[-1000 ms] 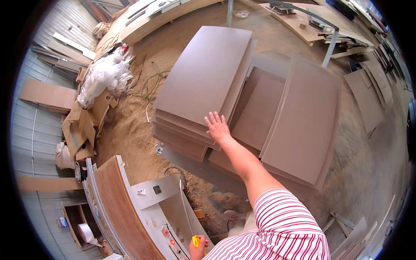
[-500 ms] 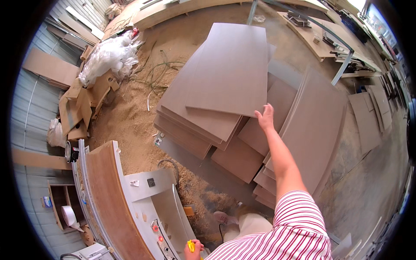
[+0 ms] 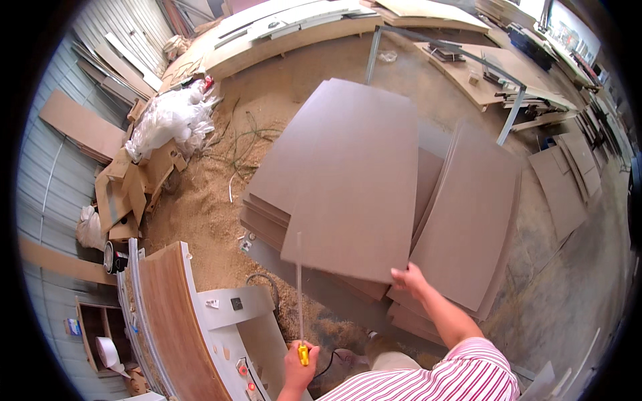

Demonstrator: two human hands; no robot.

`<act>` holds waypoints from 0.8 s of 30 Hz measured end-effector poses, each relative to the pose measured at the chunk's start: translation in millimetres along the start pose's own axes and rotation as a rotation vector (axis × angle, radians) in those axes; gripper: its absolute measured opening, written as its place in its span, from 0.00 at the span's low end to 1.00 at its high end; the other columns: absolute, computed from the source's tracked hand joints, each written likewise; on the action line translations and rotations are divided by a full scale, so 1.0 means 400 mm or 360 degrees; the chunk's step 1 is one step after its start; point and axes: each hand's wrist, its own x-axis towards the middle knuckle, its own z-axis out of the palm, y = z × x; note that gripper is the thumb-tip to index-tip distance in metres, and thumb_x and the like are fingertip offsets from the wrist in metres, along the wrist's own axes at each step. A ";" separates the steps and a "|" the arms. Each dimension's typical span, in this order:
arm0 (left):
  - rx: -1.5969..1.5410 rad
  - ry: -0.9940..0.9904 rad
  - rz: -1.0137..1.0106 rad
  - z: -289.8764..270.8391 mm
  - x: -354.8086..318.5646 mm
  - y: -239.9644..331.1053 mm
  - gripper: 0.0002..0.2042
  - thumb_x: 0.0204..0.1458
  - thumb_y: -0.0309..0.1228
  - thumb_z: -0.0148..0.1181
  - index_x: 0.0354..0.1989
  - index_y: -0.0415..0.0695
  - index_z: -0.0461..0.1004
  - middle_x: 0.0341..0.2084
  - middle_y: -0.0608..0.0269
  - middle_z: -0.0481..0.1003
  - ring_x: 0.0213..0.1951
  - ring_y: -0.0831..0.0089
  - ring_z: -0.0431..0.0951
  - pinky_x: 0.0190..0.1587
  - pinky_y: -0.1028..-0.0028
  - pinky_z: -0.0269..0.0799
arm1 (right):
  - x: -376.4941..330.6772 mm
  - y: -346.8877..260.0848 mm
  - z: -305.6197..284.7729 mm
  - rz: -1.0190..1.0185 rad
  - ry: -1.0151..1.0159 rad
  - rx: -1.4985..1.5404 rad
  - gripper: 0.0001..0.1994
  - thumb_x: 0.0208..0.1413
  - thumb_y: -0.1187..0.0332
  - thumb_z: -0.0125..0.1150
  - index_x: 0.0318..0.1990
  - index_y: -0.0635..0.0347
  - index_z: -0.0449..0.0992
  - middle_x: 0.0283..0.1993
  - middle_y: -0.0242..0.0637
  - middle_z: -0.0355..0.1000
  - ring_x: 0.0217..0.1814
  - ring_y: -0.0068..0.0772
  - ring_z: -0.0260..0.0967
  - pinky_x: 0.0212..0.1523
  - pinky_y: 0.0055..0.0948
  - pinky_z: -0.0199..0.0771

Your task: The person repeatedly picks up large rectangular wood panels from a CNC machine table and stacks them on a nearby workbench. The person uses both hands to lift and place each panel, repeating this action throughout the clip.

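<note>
My right hand [image 3: 412, 279] grips the near right corner of a brown board [image 3: 354, 200], fingers closed on its edge. The board lies tilted over a stack of similar boards [image 3: 266, 226], its near edge reaching out past them. More brown boards [image 3: 471, 220] are piled to its right. Low in the view, my left hand [image 3: 297, 366] is closed on a yellow-handled tool [image 3: 304, 355] with a long, thin, pale shaft pointing away from me; its exact kind is unclear. The shaft's far end overlaps the board's near left corner in view; whether they touch I cannot tell.
A white machine with a brown top [image 3: 165, 304] and red buttons stands at the near left. Sawdust [image 3: 200, 210] covers the floor beyond, near cardboard scraps [image 3: 127, 190] and white plastic sheeting [image 3: 174, 123]. A metal frame [image 3: 511, 120] rises behind the boards.
The top board has been pulled toward me by my right hand, covering more of the lower boards. My left hand has risen into view, now showing the tool's long shaft.
</note>
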 end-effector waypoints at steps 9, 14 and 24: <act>-0.0066 -0.0289 0.1162 0.166 0.044 0.166 0.25 0.42 0.36 0.74 0.44 0.43 0.64 0.47 0.51 0.71 0.44 0.53 0.73 0.46 0.61 0.71 | -0.583 -0.160 0.062 -0.0552 -0.0085 -0.0635 0.19 0.48 0.60 0.70 0.40 0.67 0.76 0.30 0.38 0.76 0.29 0.27 0.75 0.26 0.28 0.77; -0.0377 0.0304 0.1028 0.126 0.034 0.214 0.20 0.43 0.27 0.72 0.39 0.43 0.64 0.48 0.51 0.72 0.45 0.64 0.75 0.50 0.66 0.71 | -0.658 -0.303 0.298 -0.1128 -0.0387 -0.0847 0.22 0.56 0.52 0.61 0.38 0.69 0.72 0.26 0.44 0.74 0.28 0.34 0.75 0.29 0.31 0.74; -0.0496 0.0932 0.0360 -0.219 -0.041 0.210 0.27 0.38 0.26 0.72 0.48 0.39 0.66 0.40 0.58 0.72 0.42 0.68 0.74 0.49 0.66 0.70 | -0.012 0.051 0.529 -0.0539 -0.0232 -0.0594 0.31 0.61 0.38 0.46 0.47 0.64 0.69 0.47 0.45 0.72 0.52 0.40 0.68 0.51 0.41 0.67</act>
